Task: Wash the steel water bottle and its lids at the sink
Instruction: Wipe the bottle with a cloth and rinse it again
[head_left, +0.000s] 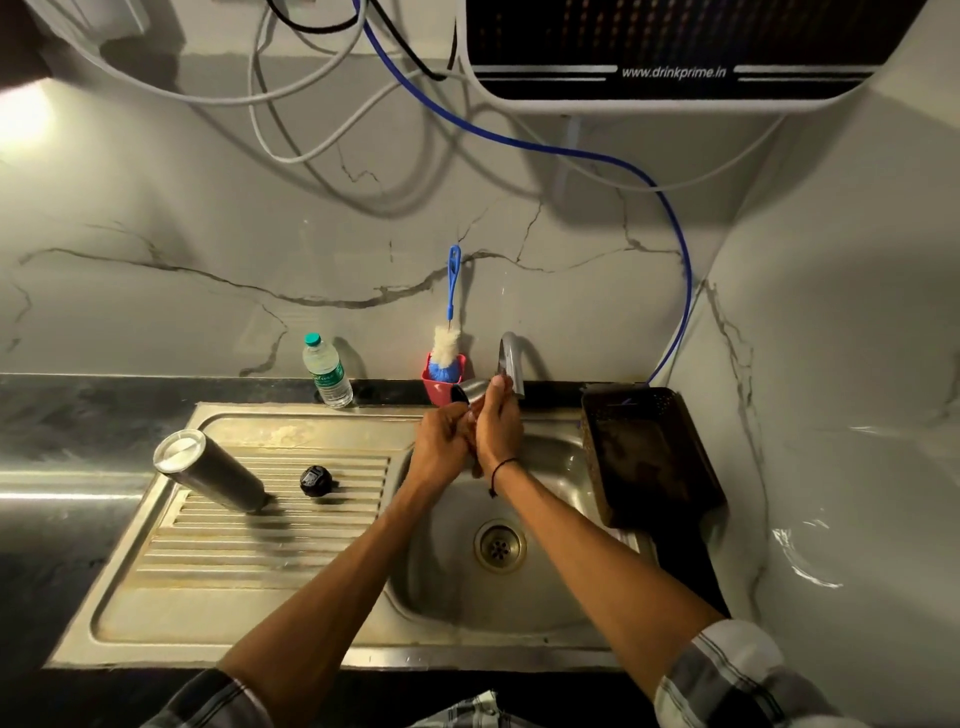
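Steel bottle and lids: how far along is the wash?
Apparently done: the steel bottle stands upside down on the drainboard, black lid beside it. In hand: left hand and right hand hold the steel cup lid under the tap. Left: finishing it and setting it down.

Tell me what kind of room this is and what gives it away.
Most likely a home kitchen, at the washing-up spot. A steel sink with a ribbed drainboard sits in a dark counter, a bottle brush stands behind it, and a water purifier hangs on the wall above.
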